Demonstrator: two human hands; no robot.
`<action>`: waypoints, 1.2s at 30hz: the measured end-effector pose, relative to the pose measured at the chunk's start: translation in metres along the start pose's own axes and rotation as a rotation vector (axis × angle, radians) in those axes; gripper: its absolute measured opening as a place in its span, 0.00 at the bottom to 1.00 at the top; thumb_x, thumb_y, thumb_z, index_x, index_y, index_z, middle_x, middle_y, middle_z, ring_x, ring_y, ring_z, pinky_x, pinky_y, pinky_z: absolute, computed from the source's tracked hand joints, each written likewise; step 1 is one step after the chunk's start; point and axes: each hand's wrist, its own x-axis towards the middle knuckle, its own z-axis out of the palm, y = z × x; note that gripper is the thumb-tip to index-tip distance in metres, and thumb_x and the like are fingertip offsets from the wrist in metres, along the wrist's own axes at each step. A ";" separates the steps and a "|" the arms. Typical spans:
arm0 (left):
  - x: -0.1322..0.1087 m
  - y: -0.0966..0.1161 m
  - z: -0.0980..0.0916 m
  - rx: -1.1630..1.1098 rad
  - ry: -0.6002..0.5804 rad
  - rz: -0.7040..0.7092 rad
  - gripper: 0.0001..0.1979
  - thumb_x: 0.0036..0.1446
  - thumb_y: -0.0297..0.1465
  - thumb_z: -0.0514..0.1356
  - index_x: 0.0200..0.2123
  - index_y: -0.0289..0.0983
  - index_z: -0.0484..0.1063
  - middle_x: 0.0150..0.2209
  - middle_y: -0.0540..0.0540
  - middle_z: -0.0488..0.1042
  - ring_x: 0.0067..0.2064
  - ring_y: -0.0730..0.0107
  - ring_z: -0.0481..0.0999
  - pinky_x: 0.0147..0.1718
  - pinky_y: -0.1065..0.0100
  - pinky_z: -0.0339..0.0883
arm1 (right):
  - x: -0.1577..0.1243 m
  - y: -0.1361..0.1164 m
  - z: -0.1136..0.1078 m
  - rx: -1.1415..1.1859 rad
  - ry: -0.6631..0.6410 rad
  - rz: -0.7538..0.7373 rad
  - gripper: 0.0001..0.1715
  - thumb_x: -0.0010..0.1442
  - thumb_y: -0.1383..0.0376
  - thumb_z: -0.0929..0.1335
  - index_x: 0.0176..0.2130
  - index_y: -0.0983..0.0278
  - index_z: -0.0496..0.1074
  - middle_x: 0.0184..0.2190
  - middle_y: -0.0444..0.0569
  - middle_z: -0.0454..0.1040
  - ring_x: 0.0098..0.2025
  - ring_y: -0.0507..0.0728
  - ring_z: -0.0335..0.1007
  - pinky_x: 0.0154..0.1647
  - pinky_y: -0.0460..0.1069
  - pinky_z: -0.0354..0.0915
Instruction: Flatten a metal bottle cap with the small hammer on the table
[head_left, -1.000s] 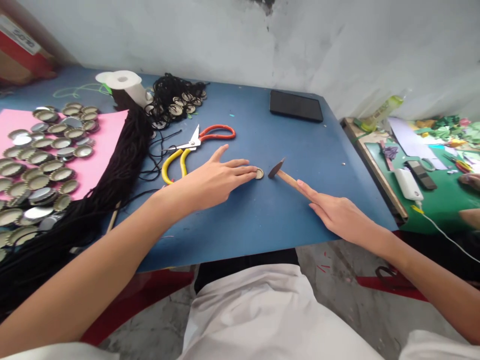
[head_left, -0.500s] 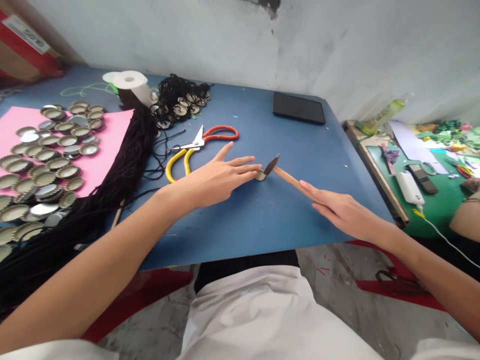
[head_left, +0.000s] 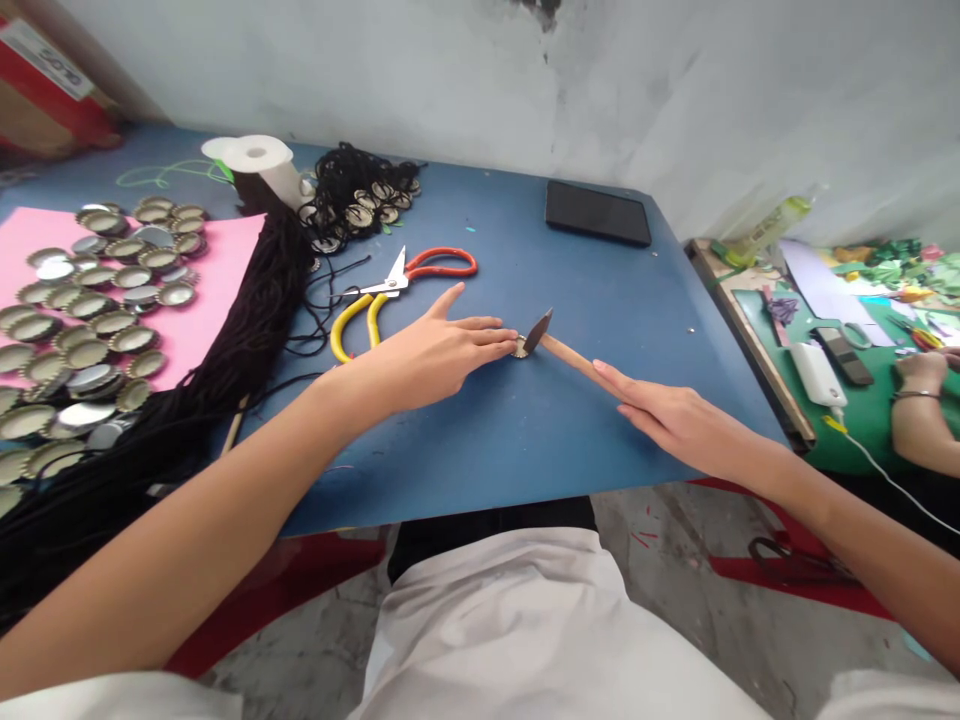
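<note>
Left hand (head_left: 431, 358) flat on the blue worktop (head_left: 525, 440), fingers outstretched, fingertips pinning a bottle cap (head_left: 519, 347). Right hand (head_left: 679, 420) closed around the wooden handle of a small hammer (head_left: 559, 348), head seemingly resting on the cap. Yellow-and-orange scissors (head_left: 390, 290) just beyond the left hand; loose caps (head_left: 90, 330) well apart on pink paper (head_left: 217, 290).

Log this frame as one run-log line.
left hand: fingertips pinning bottle cap on blue table | right hand: holding small hammer, head on cap | scissors idle behind
</note>
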 end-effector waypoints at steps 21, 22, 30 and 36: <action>0.001 0.005 0.010 0.035 0.089 0.003 0.35 0.71 0.18 0.52 0.75 0.43 0.76 0.73 0.41 0.79 0.75 0.54 0.78 0.85 0.33 0.35 | -0.010 0.001 0.012 -0.019 0.087 0.030 0.38 0.84 0.63 0.62 0.86 0.52 0.55 0.75 0.49 0.77 0.60 0.65 0.90 0.59 0.60 0.85; 0.001 0.005 0.010 0.040 0.090 0.004 0.34 0.71 0.18 0.52 0.75 0.42 0.76 0.73 0.41 0.79 0.75 0.54 0.78 0.85 0.34 0.35 | -0.010 0.001 0.013 -0.020 0.087 0.037 0.38 0.84 0.63 0.62 0.86 0.52 0.56 0.75 0.49 0.77 0.59 0.65 0.90 0.59 0.59 0.85; 0.001 0.006 0.011 0.039 0.094 0.007 0.36 0.70 0.18 0.51 0.76 0.41 0.75 0.73 0.39 0.78 0.75 0.51 0.78 0.84 0.29 0.40 | -0.012 -0.015 -0.015 -0.084 0.284 0.034 0.40 0.84 0.63 0.62 0.86 0.48 0.55 0.66 0.49 0.86 0.51 0.64 0.92 0.55 0.58 0.86; 0.000 0.005 0.011 0.039 0.090 -0.004 0.35 0.71 0.18 0.52 0.75 0.44 0.76 0.73 0.42 0.79 0.75 0.51 0.79 0.84 0.30 0.37 | -0.013 -0.014 0.000 -0.036 0.143 0.011 0.42 0.82 0.62 0.63 0.87 0.47 0.52 0.68 0.47 0.85 0.57 0.68 0.91 0.54 0.60 0.87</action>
